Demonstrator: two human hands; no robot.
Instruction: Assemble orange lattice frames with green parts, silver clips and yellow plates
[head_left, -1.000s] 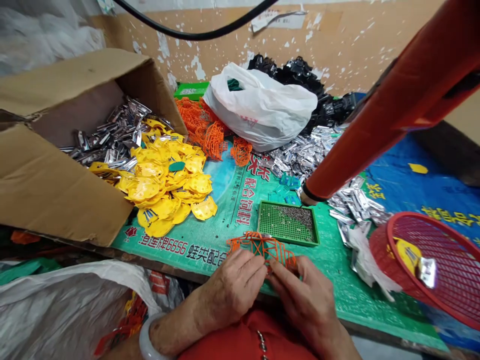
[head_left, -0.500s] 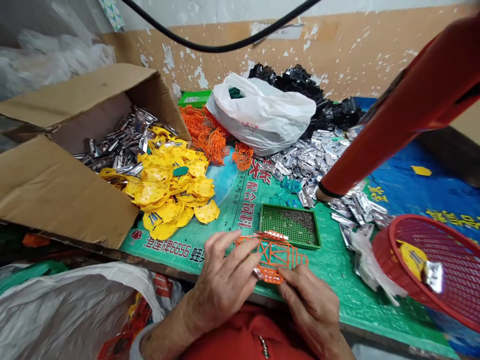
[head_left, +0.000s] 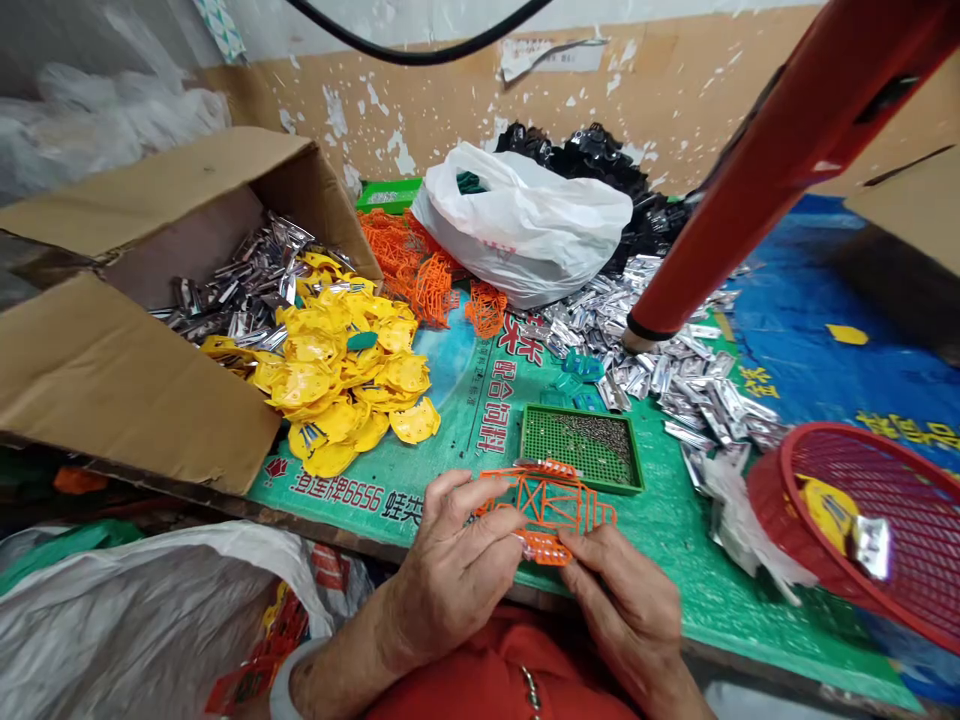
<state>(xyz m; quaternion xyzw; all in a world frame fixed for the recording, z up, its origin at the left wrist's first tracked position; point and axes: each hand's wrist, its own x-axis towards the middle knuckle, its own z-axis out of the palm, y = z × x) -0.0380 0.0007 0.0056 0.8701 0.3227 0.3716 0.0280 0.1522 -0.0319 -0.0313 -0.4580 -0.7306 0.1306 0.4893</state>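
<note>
The orange frame (head_left: 553, 523), long axis left to right, is just before the green tray (head_left: 540, 440), its near side pinched by the right hand (head_left: 626, 590), its left end under the left hand (head_left: 459, 575), fingers bent, grip there indeterminable.

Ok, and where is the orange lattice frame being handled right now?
In the head view, the orange lattice frame is just right of centre, low down, between the left hand and right hand, on the near side of the green perforated tray.
</note>
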